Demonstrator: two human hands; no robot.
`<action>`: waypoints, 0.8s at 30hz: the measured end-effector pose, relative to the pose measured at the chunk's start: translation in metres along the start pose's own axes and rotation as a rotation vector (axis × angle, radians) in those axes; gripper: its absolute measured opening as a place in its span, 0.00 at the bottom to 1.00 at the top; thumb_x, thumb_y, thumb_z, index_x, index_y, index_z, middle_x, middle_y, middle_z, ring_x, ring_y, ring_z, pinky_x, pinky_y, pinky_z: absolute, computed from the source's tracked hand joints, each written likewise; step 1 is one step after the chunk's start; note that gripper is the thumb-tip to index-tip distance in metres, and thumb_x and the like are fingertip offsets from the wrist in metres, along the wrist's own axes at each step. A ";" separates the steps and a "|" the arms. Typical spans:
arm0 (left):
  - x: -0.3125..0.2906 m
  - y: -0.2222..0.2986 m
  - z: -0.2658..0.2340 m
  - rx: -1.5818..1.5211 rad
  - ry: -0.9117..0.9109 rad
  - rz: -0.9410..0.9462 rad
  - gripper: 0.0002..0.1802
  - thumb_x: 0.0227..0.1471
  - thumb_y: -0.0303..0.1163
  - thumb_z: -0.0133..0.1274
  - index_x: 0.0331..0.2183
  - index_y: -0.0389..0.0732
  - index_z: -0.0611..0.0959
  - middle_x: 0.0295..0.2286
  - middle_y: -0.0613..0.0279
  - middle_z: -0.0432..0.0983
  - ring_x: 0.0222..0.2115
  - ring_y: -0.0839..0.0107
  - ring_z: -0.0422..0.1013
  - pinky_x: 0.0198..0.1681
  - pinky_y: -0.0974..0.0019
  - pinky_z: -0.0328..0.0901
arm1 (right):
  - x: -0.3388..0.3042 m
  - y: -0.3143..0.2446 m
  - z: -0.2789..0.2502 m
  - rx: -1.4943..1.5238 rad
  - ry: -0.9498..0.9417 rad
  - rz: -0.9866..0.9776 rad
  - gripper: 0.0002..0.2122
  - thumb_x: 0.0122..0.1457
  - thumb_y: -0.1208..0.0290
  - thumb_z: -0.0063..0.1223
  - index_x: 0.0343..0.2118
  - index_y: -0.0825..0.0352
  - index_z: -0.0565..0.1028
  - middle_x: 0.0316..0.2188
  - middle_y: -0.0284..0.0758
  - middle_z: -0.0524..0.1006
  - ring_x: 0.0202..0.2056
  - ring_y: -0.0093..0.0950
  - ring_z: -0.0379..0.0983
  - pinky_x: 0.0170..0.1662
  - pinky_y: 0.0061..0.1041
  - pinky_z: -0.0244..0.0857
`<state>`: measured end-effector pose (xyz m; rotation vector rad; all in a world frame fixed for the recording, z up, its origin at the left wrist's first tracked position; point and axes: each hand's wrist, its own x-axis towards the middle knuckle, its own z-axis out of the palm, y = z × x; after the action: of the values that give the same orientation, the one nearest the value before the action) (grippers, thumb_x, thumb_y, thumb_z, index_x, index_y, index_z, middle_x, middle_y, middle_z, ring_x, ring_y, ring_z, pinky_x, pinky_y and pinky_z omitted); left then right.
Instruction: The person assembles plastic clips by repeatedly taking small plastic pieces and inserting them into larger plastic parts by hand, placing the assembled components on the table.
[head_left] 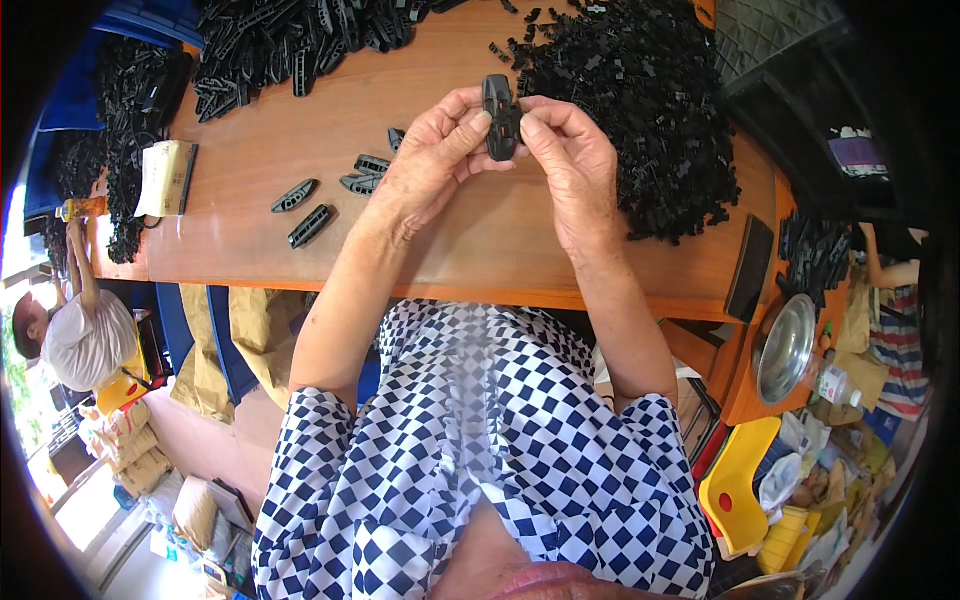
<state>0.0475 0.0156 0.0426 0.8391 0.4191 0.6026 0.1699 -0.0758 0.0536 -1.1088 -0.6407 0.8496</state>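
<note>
Over the far middle of the table, a long black plastic part (496, 95) with rounded ends and openings along it is held upright between both hands. My left hand (437, 145) is closed on its left side, thumb on the face and fingers behind. On the other side, my right hand (572, 150) pinches its right edge between thumb and fingers; whether a small separate piece is in that pinch, I cannot tell. Left of my left forearm lie similar loose parts, among them one dark grey part (295, 195) and a blacker part (310, 227).
A large heap of small black pieces (640, 120) covers the table's right side. Longer black parts (290, 50) are piled at the back left. A notepad (167, 178) lies left, a dark flat block (749, 268) and metal bowl (786, 350) right. Another person (85, 335) works far left.
</note>
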 end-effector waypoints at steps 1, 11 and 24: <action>0.000 0.003 -0.001 0.028 -0.025 -0.030 0.17 0.60 0.31 0.46 0.49 0.35 0.71 0.35 0.59 0.76 0.32 0.71 0.76 0.35 0.70 0.74 | 0.000 -0.004 -0.003 -0.103 -0.022 -0.015 0.03 0.58 0.77 0.53 0.31 0.72 0.74 0.34 0.30 0.72 0.33 0.17 0.72 0.35 0.19 0.68; -0.003 0.009 -0.011 0.423 -0.084 -0.113 0.19 0.60 0.35 0.47 0.49 0.35 0.74 0.34 0.63 0.77 0.31 0.77 0.75 0.29 0.79 0.66 | 0.021 -0.036 -0.026 -0.962 -0.628 -0.664 0.04 0.49 0.82 0.53 0.28 0.71 0.71 0.28 0.37 0.67 0.30 0.34 0.71 0.31 0.30 0.67; -0.016 0.013 -0.009 0.650 -0.235 -0.057 0.23 0.55 0.27 0.52 0.52 0.34 0.70 0.43 0.60 0.73 0.44 0.74 0.69 0.48 0.70 0.64 | 0.034 -0.030 -0.020 -1.142 -0.755 -0.690 0.05 0.49 0.77 0.53 0.21 0.69 0.70 0.24 0.35 0.65 0.29 0.30 0.69 0.32 0.28 0.67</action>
<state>0.0255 0.0172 0.0491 1.4961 0.4262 0.3021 0.2122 -0.0631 0.0766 -1.3700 -2.1701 0.1976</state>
